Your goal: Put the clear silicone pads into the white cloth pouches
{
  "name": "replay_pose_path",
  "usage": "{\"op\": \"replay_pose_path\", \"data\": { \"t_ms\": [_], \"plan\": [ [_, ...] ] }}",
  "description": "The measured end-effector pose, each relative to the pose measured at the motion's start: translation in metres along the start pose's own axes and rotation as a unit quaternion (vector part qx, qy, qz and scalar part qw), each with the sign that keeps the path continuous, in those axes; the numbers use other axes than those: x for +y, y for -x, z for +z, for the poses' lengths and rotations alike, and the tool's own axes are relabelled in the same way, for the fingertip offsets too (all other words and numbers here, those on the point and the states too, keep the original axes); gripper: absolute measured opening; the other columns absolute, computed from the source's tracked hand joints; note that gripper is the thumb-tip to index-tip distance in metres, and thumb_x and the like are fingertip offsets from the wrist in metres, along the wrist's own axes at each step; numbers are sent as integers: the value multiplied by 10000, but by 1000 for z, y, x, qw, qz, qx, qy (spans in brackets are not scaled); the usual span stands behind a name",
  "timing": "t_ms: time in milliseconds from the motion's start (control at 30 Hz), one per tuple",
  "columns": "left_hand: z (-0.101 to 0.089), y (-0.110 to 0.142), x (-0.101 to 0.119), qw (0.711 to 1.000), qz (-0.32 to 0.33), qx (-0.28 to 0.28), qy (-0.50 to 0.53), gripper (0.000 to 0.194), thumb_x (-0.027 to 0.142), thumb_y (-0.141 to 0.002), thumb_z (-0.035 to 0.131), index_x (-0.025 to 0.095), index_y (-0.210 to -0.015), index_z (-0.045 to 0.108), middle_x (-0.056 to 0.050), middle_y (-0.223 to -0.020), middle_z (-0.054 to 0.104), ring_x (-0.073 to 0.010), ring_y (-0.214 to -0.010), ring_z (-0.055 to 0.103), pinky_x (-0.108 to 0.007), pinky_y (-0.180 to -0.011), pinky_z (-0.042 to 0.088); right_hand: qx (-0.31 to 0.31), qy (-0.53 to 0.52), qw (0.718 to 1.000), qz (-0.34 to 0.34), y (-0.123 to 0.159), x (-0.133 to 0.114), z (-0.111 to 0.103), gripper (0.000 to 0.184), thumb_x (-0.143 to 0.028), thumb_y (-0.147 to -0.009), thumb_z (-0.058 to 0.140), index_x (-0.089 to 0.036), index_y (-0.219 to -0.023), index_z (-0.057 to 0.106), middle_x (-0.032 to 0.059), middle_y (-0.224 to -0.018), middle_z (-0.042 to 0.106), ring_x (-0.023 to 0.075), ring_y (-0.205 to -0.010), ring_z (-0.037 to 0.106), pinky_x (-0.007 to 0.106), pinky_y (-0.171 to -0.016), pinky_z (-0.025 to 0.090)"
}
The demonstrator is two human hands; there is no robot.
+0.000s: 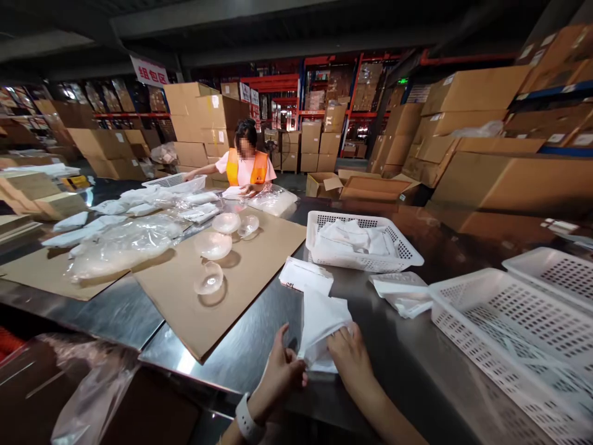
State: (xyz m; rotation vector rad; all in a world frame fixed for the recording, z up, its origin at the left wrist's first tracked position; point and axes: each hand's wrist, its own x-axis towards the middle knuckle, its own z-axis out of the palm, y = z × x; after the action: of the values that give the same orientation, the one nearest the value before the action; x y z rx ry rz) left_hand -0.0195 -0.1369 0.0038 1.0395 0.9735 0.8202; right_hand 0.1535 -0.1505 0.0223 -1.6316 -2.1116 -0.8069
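Observation:
A white paper bag point(323, 321) lies on the metal table in front of me, its lower end between my hands. My left hand point(281, 364) pinches the bag's lower left edge with thumb and fingers; the index finger points up, away from it. Curled over the bag's lower right side is my right hand point(351, 352), its fingertips hidden by the paper. Just beyond lies a small stack of white printed bags point(306, 275). On the cardboard sheet point(259, 272) to the left stand several clear bowls, the nearest a small clear bowl point(209, 279).
A white basket point(361, 262) of folded white bags stands ahead; another white basket point(491, 321) is at right, with a white packet point(402, 290) beside it. Plastic-wrapped items point(125, 247) lie left. Across the table a person in an orange vest point(248, 167) handles white packets.

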Motion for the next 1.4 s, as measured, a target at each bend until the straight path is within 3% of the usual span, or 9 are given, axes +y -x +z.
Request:
{"op": "replay_pose_path", "data": {
  "t_ms": [100, 200, 333, 433, 533, 733, 900, 1067, 1400],
  "plan": [
    [-13, 10, 3, 967, 77, 41, -239, 731, 239, -761, 519, 128, -1425, 235, 40, -635, 550, -175, -578, 576, -311, -617, 483, 43, -39, 997, -47, 31, 1, -25, 214, -81, -877, 481, -173, -982, 642, 49, -802, 654, 205, -808, 579, 439, -935, 363],
    [-12, 20, 7, 879, 147, 63, -449, 596, 246, -848, 462, 169, -1424, 326, -109, -1064, 631, -243, -911, 614, -356, -796, 479, 67, -153, 975, -144, 60, 1, -50, 276, -143, -939, 388, -188, -1040, 641, 37, -774, 660, 156, -761, 576, 345, -846, 411],
    [-2, 17, 17, 812, 165, 73, -555, 445, 218, -923, 357, 208, -1360, 441, -120, -1241, 565, -256, -1029, 585, -327, -794, 466, 97, -131, 983, -84, 69, 4, -53, 418, -56, -919, 321, -225, -1139, 633, 75, -1042, 683, 195, -1038, 571, 393, -932, 381],
    [-3, 7, 22, 826, 162, 68, -535, 408, 154, -910, 319, 180, -1276, 497, -113, -1070, 638, -239, -911, 617, -320, -753, 451, 72, -69, 994, -34, 62, 11, -39, 389, -51, -906, 382, -259, -1083, 660, 73, -1190, 645, 228, -1163, 517, 456, -996, 332],
    [-9, 5, 20, 880, 158, 82, -441, 402, 163, -878, 371, 171, -1266, 472, -63, -843, 656, -216, -778, 617, -313, -708, 436, 68, -90, 994, 12, 62, 23, -35, 312, -70, -912, 412, -220, -920, 685, 66, -1095, 683, 221, -1144, 535, 458, -1019, 318],
    [-8, 20, -5, 994, 4, 42, -97, 519, 393, -744, 583, 179, -1195, 437, 67, -589, 491, -151, -549, 527, -292, -584, 472, 109, -217, 969, 35, 59, 9, -61, 256, -36, -873, 441, -188, -889, 647, 67, -1016, 667, 215, -1069, 554, 419, -963, 376],
    [-8, 31, -5, 996, -57, -18, 64, 666, 405, -655, 690, 160, -1210, 414, 86, -593, 451, -109, -573, 478, -275, -640, 464, 2, -285, 958, 13, 28, -43, -52, 254, -81, -910, 432, -220, -959, 638, 7, -840, 648, 158, -830, 572, 321, -821, 403],
    [-12, 31, 0, 987, -85, -19, 133, 673, 279, -643, 618, 150, -1270, 409, 73, -607, 474, -111, -617, 479, -257, -671, 436, -73, -239, 968, 10, 16, -56, -33, 151, -90, -880, 555, -220, -829, 611, -16, -752, 594, 154, -730, 539, 286, -686, 354],
    [-2, 1, 13, 996, -24, -63, 66, 498, 341, -659, 655, 112, -1089, 553, -33, -857, 607, -143, -762, 552, -260, -704, 449, 0, -173, 985, -2, 16, -58, -30, 252, -43, -907, 426, -193, -773, 578, 16, -702, 521, 183, -685, 440, 318, -660, 293]
  ]
}}
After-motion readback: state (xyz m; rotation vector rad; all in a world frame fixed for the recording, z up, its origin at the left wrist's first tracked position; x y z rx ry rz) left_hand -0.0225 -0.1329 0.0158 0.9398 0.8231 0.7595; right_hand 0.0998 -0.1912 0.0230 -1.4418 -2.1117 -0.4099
